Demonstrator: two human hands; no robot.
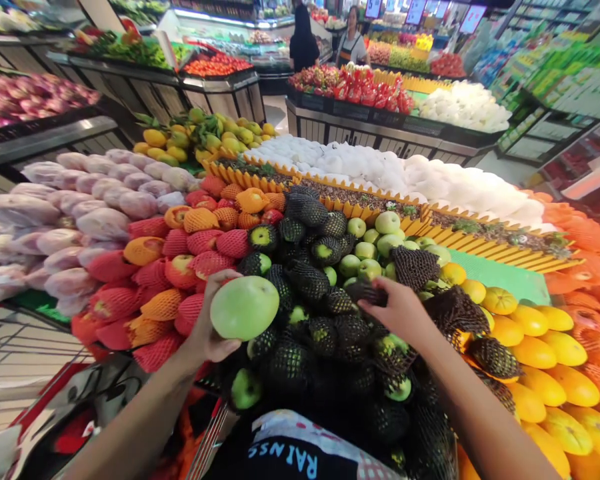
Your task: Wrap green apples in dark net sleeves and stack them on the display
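Note:
My left hand [211, 327] is closed around a bare, pale green apple [245, 308], held above the left side of the pile. The fingers of my right hand [395, 308] pinch a black foam net [364, 292] over the middle of the display; whether anything is inside it is hard to see. Below both hands lie green apples in black foam nets [307, 280]. Bare green apples [369, 269] sit just beyond my right hand. Another crumpled black net [416, 265] rests on the fruit to its right.
Apples in red and orange nets [205, 243] lie to the left, with wrapped pale fruit [105, 213] beyond. Oranges [530, 320] fill the right side. A low yellow fence [500, 250] runs behind the apples. A metal cart [215, 427] stands close to my body. Two people stand far back.

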